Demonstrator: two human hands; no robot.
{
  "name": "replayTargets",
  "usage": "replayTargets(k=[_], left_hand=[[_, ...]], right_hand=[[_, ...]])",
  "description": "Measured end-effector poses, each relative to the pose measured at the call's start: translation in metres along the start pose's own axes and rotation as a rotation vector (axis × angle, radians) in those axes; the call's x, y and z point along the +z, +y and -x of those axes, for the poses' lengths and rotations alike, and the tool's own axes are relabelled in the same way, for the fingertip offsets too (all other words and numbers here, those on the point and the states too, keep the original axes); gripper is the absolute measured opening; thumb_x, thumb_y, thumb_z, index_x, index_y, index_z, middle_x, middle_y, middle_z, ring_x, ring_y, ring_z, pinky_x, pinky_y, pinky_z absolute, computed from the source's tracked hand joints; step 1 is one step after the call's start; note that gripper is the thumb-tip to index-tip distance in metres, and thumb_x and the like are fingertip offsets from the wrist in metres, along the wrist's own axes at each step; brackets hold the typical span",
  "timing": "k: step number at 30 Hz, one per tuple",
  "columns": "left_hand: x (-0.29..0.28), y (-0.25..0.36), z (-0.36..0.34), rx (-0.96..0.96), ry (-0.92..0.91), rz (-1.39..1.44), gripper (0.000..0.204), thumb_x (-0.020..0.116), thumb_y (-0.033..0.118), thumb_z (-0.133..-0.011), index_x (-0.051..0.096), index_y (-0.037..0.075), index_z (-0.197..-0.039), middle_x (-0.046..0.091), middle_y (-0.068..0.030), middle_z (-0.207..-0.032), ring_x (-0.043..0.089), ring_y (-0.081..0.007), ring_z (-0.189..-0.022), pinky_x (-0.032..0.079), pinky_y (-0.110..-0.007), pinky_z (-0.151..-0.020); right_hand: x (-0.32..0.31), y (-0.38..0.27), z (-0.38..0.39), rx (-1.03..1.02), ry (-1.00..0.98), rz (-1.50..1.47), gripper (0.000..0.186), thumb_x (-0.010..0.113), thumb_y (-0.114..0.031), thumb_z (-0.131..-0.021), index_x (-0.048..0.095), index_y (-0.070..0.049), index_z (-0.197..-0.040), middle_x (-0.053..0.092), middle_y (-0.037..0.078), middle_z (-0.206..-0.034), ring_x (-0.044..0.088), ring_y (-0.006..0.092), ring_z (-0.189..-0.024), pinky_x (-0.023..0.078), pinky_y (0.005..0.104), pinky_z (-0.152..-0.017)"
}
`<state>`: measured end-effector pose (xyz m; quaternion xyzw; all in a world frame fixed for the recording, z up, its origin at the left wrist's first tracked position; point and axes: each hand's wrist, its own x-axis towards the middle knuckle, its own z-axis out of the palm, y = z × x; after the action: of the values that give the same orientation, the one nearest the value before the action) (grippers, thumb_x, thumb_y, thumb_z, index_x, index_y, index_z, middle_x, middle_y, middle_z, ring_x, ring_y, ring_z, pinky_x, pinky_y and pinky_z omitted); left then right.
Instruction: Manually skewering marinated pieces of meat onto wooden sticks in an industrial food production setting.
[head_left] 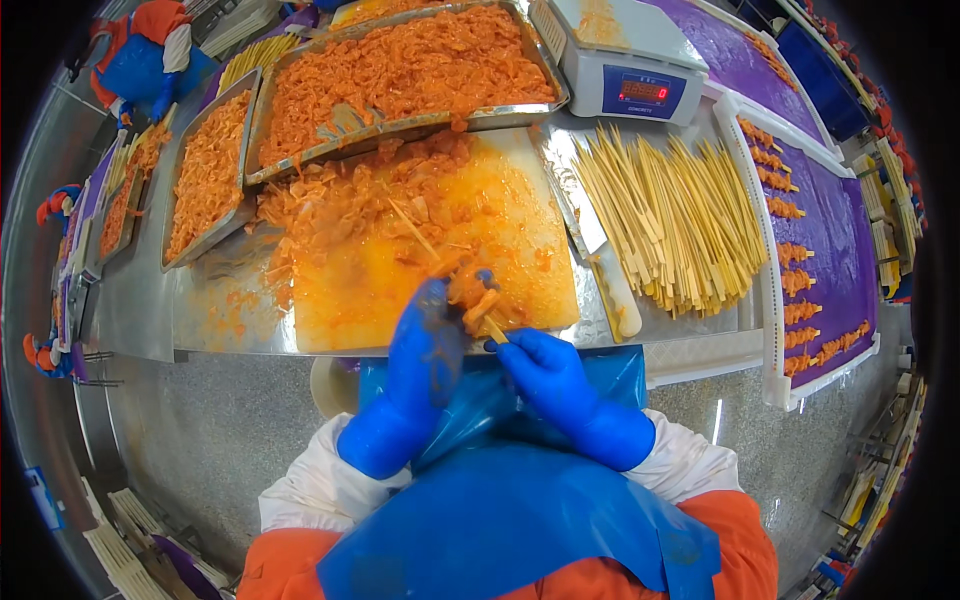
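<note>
In my right hand is the flat handle end of a bamboo skewer, pinched between thumb and fingers. Orange marinated meat pieces are threaded on it near the handle. Its bare pointed end reaches up and left over the cutting board. My left hand is closed around the left side of that meat, its fingers partly hidden by it. Both hands wear blue gloves, the left one smeared. Loose marinated meat is heaped on the board's far and left parts.
Metal trays of marinated meat stand behind and left. On the right lie a pile of bamboo skewers, a white-handled knife and a purple-lined white tray with finished skewers. A scale stands behind. A co-worker is far left.
</note>
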<state>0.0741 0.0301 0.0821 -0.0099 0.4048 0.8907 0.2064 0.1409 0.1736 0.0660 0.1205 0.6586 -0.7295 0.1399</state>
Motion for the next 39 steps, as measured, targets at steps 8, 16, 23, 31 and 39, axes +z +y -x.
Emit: replayTargets(k=[8, 16, 23, 31, 39], left_hand=[[-0.007, -0.018, 0.009, -0.073, 0.008, 0.151, 0.034, 0.037, 0.022, -0.101, 0.045, 0.000, -0.125, 0.052, -0.0200, -0.125, 0.053, -0.0315, -0.115, 0.042, -0.041, -0.099], [-0.003, -0.017, 0.004, 0.000, 0.032, 0.077, 0.029, 0.043, 0.027, -0.099, 0.053, 0.003, -0.110, 0.057, -0.0165, -0.113, 0.055, -0.0292, -0.109, 0.040, -0.044, -0.103], [-0.006, -0.016, 0.003, -0.046, -0.025, 0.176, 0.040, 0.040, 0.036, -0.100, 0.048, 0.001, -0.117, 0.054, -0.0175, -0.117, 0.054, -0.0295, -0.111, 0.039, -0.043, -0.104], [-0.012, -0.002, -0.007, -0.084, 0.092, 0.271, 0.046, 0.045, 0.035, -0.096, 0.039, 0.006, -0.131, 0.053, -0.0189, -0.121, 0.052, -0.0357, -0.113, 0.036, -0.050, -0.106], [-0.017, -0.005, -0.011, -0.094, 0.041, 0.416, 0.041, 0.049, 0.026, -0.091, 0.042, 0.006, -0.126, 0.055, -0.0205, -0.117, 0.053, -0.0370, -0.111, 0.037, -0.055, -0.104]], right_hand=[[0.005, 0.005, 0.003, -0.065, 0.022, -0.003, 0.018, 0.059, -0.015, -0.091, 0.064, -0.002, -0.102, 0.057, 0.002, -0.070, 0.050, 0.0063, -0.061, 0.042, 0.0243, -0.055], [0.004, 0.001, 0.004, -0.069, -0.027, 0.060, 0.018, 0.058, -0.017, -0.091, 0.063, -0.001, -0.097, 0.056, 0.003, -0.069, 0.051, 0.0073, -0.062, 0.042, 0.0249, -0.055], [0.004, 0.005, 0.003, -0.077, -0.059, 0.049, 0.020, 0.057, -0.019, -0.092, 0.063, 0.000, -0.099, 0.058, 0.004, -0.073, 0.053, 0.0074, -0.064, 0.044, 0.0239, -0.056], [0.004, 0.012, 0.000, -0.067, -0.023, 0.034, 0.019, 0.059, -0.017, -0.091, 0.065, -0.001, -0.099, 0.058, 0.005, -0.069, 0.053, 0.0078, -0.062, 0.043, 0.0250, -0.055], [0.005, 0.014, -0.003, -0.116, -0.045, 0.038, 0.019, 0.058, -0.020, -0.092, 0.065, -0.003, -0.097, 0.059, 0.003, -0.068, 0.053, 0.0069, -0.060, 0.042, 0.0235, -0.053]])
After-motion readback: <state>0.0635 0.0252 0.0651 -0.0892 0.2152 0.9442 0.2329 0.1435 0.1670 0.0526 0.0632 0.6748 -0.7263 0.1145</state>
